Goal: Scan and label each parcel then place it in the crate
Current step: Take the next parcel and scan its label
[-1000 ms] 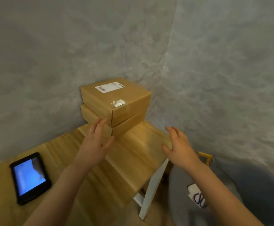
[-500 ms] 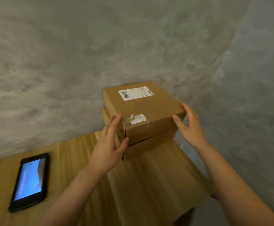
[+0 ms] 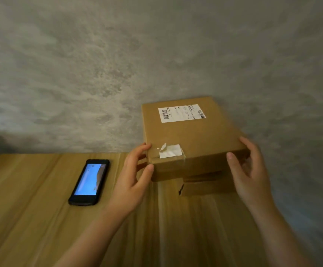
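Both hands (image 3: 131,178) (image 3: 247,170) gripping top parcel (image 3: 191,137), fingers curled

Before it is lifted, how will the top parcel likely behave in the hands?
The top parcel is flat-sided cardboard with sharp edges, so probably stiff and unlikely to roll. The left hand and right hand take opposite corners, so the grip should stay steady. Its weight cannot be judged.

The stacked parcels (image 3: 191,139) stood against the grey wall (image 3: 156,54), blocking reach behind them. Bare tabletop (image 3: 195,228) lay open in front; the handheld scanner (image 3: 89,182) occupied the left
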Demonstrator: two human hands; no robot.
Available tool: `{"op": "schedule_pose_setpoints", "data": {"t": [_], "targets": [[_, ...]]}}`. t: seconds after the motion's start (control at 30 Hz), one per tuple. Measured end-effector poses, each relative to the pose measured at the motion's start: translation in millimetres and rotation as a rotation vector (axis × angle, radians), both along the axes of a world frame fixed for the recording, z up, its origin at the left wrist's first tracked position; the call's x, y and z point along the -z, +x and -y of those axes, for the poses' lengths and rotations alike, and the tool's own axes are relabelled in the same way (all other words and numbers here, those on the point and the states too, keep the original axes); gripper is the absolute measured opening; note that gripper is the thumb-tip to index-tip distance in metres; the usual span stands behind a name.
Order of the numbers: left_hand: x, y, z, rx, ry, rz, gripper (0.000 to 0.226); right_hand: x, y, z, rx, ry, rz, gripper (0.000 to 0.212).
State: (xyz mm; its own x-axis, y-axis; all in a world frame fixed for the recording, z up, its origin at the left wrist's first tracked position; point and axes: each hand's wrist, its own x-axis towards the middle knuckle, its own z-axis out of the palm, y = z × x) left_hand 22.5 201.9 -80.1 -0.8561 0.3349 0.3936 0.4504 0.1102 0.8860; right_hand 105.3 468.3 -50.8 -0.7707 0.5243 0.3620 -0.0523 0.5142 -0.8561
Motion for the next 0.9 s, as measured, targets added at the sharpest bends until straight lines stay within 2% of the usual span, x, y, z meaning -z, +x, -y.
{"op": "schedule_pose_setpoints", "data": {"t": [0.13,0.37,0.47,0.67,0.9], "targets": [[-4.2,-1.9,55.2,-0.154,0.014,-0.071,0.04,-14.1,-20.5,57.5,-0.054,-0.008,-0.081,0.064],[2.4,-14.7,180.9,-0.314,0.036,-0.182,0.047,-14.7,-54.4,176.3,-0.206,-0.018,-0.104,0.053],[9.1,-16.9,239.5,-0.333,0.018,-0.169,0.051,-9.5,-69.7,232.8,-0.209,-0.009,-0.105,0.048],[37.0,-15.1,345.0,-0.374,-0.012,-0.081,0.056,19.4,-100.4,333.4,-0.265,0.017,-0.104,0.051],[63.5,-3.8,423.6,-0.347,-0.129,-0.079,0.058,59.2,-121.9,407.1,-0.304,-0.109,0.015,0.056]]}}
